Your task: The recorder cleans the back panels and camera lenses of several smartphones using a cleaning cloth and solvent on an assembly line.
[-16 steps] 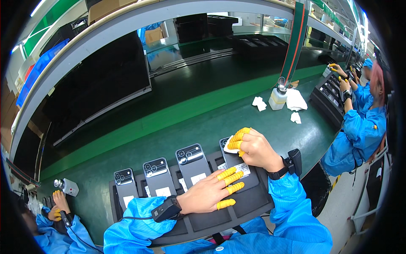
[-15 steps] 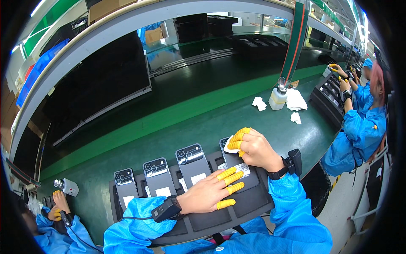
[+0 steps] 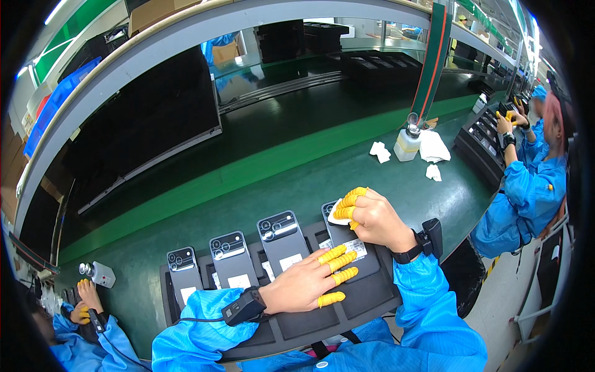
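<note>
In my right hand [image 3: 379,218], a folded white wipe [image 3: 335,217] is pinched between fingers in yellow finger cots. It presses on the camera end of the rightmost dark grey smartphone [image 3: 367,265]. My left hand [image 3: 300,285], also in yellow cots, lies with fingers spread over the lower part of that phone, which it partly hides. The phone rests back up in a black tray [image 3: 385,294]. Leftward in the same tray are three more phones: a near one [image 3: 286,239], a middle one [image 3: 230,255] and the far left one [image 3: 183,268], each bearing a white label.
Beyond the tray, a pump bottle [image 3: 407,144] stands on the green bench [image 3: 297,195] beside crumpled white wipes [image 3: 435,147]. Another bottle [image 3: 99,273] is near a co-worker's hands at lower left. At right, a co-worker [image 3: 527,180] sits by a black tray [image 3: 480,147]. A shelf post [image 3: 429,68] rises behind.
Both my hands, the wipe and the phones look unmoved. At right, the co-worker's hands have drawn back from the small bottle and now hold a dark object above their tray.
</note>
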{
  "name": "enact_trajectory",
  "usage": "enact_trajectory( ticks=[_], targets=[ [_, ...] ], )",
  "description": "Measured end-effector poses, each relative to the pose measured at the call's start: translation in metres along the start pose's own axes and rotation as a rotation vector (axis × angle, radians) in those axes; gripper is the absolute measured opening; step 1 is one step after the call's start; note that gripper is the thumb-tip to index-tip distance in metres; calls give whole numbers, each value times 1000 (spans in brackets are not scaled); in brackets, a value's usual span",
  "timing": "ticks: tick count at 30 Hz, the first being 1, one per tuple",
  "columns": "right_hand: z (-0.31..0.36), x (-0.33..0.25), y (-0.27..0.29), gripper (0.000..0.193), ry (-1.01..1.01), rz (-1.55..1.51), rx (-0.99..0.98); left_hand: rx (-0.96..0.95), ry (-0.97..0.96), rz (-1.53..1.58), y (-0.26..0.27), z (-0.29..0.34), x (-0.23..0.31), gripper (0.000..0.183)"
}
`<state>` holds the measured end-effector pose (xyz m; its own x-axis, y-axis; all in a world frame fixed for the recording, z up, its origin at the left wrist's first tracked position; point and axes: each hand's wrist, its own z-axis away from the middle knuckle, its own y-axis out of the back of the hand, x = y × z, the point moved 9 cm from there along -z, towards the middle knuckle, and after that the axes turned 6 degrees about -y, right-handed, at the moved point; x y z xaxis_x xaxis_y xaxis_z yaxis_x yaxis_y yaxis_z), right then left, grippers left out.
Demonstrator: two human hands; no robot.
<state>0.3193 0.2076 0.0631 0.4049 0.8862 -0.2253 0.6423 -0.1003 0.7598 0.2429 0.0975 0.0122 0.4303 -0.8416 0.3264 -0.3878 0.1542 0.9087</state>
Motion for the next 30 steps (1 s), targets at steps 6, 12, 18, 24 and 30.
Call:
enact_trajectory(
  ticks=[6,12,18,24,30],
  targets=[
    [-1,-1,1,7,0,-11,13,-7,7,5,0,0,0,56],
    [-3,-5,5,9,1,6,-1,1,5,10,-1,-1,0,56],
    [-3,-4,3,9,12,10,4,11,8,12,0,0,0,55],
    [-1,-4,2,9,22,0,17,-7,14,8,-2,0,-1,55],
    [0,-3,1,9,22,5,22,6,-1,-8,-1,-1,1,55]
  ],
)
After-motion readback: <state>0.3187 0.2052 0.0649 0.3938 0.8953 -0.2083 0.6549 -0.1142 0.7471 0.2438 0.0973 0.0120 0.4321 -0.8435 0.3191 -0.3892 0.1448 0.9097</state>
